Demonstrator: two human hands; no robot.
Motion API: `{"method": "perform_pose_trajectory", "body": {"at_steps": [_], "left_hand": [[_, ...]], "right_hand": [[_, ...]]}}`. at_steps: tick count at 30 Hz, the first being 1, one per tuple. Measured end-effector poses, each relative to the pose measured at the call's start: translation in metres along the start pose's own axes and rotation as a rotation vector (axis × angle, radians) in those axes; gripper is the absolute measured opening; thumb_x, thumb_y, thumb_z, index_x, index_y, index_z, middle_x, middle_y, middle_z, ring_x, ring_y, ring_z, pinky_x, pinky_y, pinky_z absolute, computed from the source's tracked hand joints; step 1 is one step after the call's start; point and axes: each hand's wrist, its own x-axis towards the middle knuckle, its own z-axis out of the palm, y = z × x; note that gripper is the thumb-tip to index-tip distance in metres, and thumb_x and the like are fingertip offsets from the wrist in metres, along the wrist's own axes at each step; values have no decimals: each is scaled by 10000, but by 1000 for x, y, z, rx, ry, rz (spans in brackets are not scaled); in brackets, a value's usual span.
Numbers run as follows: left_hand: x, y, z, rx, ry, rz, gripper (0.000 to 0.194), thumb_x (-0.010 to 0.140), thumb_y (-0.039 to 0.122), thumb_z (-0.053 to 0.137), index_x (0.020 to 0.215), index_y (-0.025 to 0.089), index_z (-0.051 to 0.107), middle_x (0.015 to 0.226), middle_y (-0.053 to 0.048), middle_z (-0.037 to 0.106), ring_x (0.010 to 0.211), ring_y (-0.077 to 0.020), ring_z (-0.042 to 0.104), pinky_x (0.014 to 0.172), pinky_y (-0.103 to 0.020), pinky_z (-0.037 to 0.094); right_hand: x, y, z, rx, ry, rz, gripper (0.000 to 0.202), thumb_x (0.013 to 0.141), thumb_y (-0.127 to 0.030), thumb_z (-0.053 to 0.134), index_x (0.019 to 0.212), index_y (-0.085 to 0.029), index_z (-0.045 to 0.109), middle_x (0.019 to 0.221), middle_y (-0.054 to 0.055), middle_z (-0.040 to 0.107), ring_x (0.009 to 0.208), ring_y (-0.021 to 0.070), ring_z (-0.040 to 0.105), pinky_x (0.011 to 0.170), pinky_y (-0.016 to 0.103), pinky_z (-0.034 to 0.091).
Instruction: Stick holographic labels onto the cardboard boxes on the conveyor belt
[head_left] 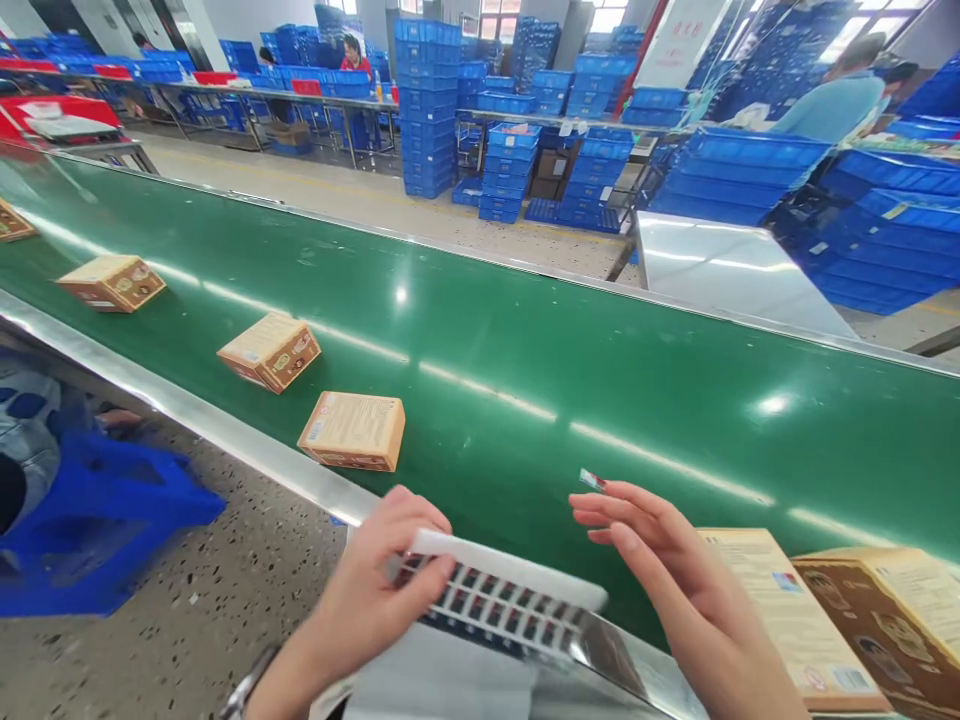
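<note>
My left hand [390,570] is closed around one end of a sheet of small stickers [510,605], its thumb lying over the printed rows. The sheet is curved, with a white edge at the back, and sits near the conveyor's front rim. A small sticker [592,480] clings to the index fingertip of my right hand [667,570], whose fingers are stretched out above the green belt. Beside that hand lies a cream box [780,610] bearing a small blue and red sticker. A brown and cream box [885,620] stands against it at the right.
Several similar boxes rest on the green conveyor belt [480,330], the nearest box [356,430] left of my hands. A metal rim [225,435] borders the belt. A blue stool [112,510] stands at lower left, near a seated person's leg. Blue crates [427,110] are stacked beyond.
</note>
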Motion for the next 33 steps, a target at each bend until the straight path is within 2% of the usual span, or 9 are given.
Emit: {"method": "perform_pose_trajectory", "body": {"at_steps": [3, 5, 7, 12, 15, 19, 25, 29, 33], "left_hand": [[-3, -21, -41, 146, 283, 85, 165, 897, 243, 628, 795, 263, 756, 1188, -38, 700, 1112, -252, 606, 985, -357, 482], [-3, -33, -62, 136, 383, -4, 156, 895, 275, 660, 788, 272, 773, 1480, 17, 561, 1414, -312, 421, 1198, -442, 321], [-1, -40, -70, -45, 420, -140, 162, 892, 364, 676, 839, 258, 787, 1610, 39, 422, 1487, -361, 335, 1233, -507, 279], [-13, -32, -39, -420, 201, -211, 237, 877, 429, 699, 929, 221, 801, 1657, -37, 341, 1470, -404, 378, 1156, -488, 426], [-27, -19, -12, -348, -64, -177, 189, 909, 353, 653, 889, 233, 797, 1540, -69, 521, 1336, -373, 548, 1005, -472, 557], [-26, -7, 2, -93, -112, -28, 175, 869, 198, 600, 761, 217, 737, 1362, -83, 657, 1099, -283, 664, 955, -451, 573], [7, -7, 2, 130, -183, 122, 236, 890, 133, 543, 744, 187, 720, 1639, -67, 371, 1550, -382, 186, 1167, -577, 366], [22, -10, 17, 123, -272, 111, 274, 872, 119, 599, 603, 168, 592, 1666, -54, 310, 1561, -407, 108, 1178, -571, 358], [26, -10, 26, 84, -306, 52, 298, 853, 105, 630, 577, 170, 537, 1670, -29, 301, 1558, -413, 116, 1200, -566, 336]], "right_hand": [[15, 5, 12, 116, -91, 106, 370, 965, -514, 588, 1232, -261, 626, 1121, 86, 773, 985, 234, 750, 881, 384, 631], [23, 2, 25, 186, -124, 155, 402, 958, -532, 586, 1255, -261, 602, 1138, 87, 761, 1009, 240, 734, 916, 420, 610], [30, -5, 40, 257, -189, 195, 451, 966, -542, 562, 1320, -262, 556, 1168, 89, 744, 996, 239, 727, 926, 442, 593], [49, -18, 68, 381, -307, 268, 712, 934, -626, 535, 1513, -247, 365, 1357, 139, 638, 973, 249, 730, 890, 438, 588], [59, -12, 64, 310, -167, 297, 799, 905, -700, 506, 1543, -255, 325, 1409, 136, 604, 1023, 267, 722, 871, 419, 592], [64, 1, 39, 139, 31, 299, 791, 859, -743, 549, 1481, -269, 429, 1360, 123, 643, 1053, 287, 711, 871, 427, 587], [71, 5, 20, 274, -11, 209, 487, 826, -681, 665, 1035, -245, 720, 1294, 100, 685, 1168, 298, 641, 912, 418, 560], [85, -1, 30, 269, -161, 234, 476, 789, -653, 716, 985, -220, 735, 1169, 92, 739, 1083, 270, 663, 932, 394, 524], [95, -7, 33, 145, -268, 322, 502, 740, -679, 714, 902, -204, 706, 938, 69, 771, 831, 229, 684, 725, 331, 529]]}}
